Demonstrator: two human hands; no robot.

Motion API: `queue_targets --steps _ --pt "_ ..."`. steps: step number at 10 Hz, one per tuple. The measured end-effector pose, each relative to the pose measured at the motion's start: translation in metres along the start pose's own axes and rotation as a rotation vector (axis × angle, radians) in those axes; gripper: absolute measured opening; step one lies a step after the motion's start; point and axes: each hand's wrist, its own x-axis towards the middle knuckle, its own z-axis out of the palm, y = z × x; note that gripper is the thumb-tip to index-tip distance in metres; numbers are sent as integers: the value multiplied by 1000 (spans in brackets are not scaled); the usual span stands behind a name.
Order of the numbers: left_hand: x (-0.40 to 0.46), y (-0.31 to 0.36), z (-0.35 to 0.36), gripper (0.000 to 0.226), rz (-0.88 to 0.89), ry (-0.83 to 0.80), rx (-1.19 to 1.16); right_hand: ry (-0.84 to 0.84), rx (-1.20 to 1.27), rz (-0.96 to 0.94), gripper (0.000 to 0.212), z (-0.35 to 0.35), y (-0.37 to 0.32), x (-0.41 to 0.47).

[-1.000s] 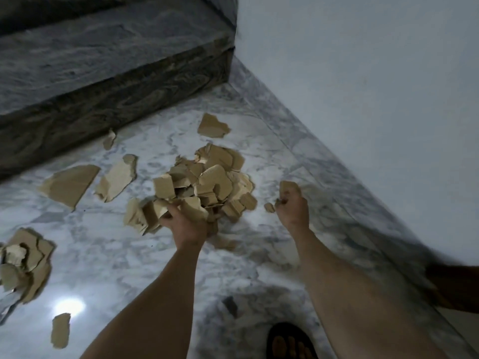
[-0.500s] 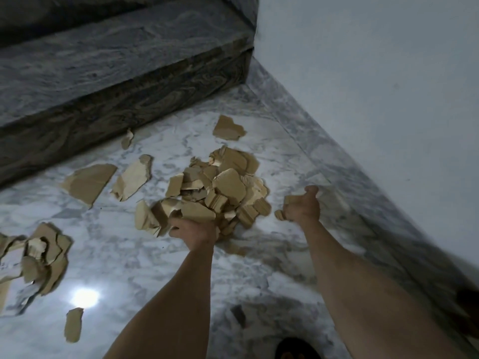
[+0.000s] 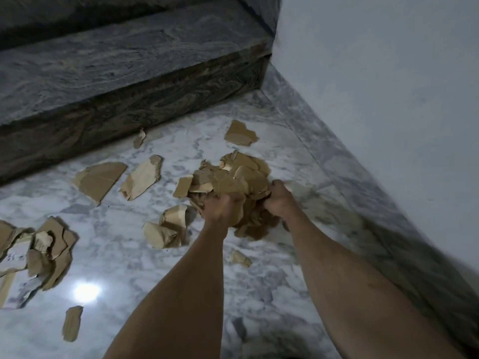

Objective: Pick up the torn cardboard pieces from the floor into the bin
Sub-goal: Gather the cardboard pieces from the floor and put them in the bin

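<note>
At centre floor (image 3: 116, 255), the pile (image 3: 233, 177) is now squeezed between both hands: left hand (image 3: 223, 207) and right hand (image 3: 278, 200) have closed in and clench it together, ready to lift. Loose scraps (image 3: 98, 178) remain at nine o'clock. Bin unseen. Forearms reach forward, converging.

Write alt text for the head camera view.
Both bare hands, left hand and right hand, squeeze a bundle of torn cardboard between them above a white marble floor. Other scraps lie scattered to the left, below a dark stone step; no bin is visible.
</note>
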Motion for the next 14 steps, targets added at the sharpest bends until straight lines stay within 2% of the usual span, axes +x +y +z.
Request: queue_targets --steps 1,3,4,5,6,7,8,9,10,11,12,13,14 --pt "-6 4 13 49 27 -21 17 74 -136 -107 47 10 6 -3" --pt "1 -1 12 42 48 -23 77 54 -331 -77 54 14 3 0" --pt "0 -2 14 49 44 3 8 21 -64 -143 50 16 -1 -6" --pt "-2 -5 14 28 -14 -10 25 -83 196 -117 52 11 -5 -13" --pt "-2 -9 8 25 -44 -1 48 -158 287 -55 51 3 -6 -17" --pt "-2 -7 -7 35 -47 -20 -13 -138 383 32 45 -10 1 -19" --pt "0 -9 -23 36 -27 -60 57 -45 487 96 45 -26 11 -15" --pt "-7 -18 -12 46 3 -183 439 103 381 171 56 -44 17 -10" --pt "-29 -22 15 72 71 -191 756 81 204 272 61 -62 13 -8" --pt "-40 -25 43 65 193 -144 790 -32 41 229 69 -69 0 -8" --pt "-39 -22 49 47 289 38 813 -15 -101 198 70 -70 1 -5" --pt "-22 -3 47 42 414 171 861 16 -85 241 61 -75 11 1" --pt "1 26 64 46 565 51 1075 26 -36 220 59 -77 24 10"
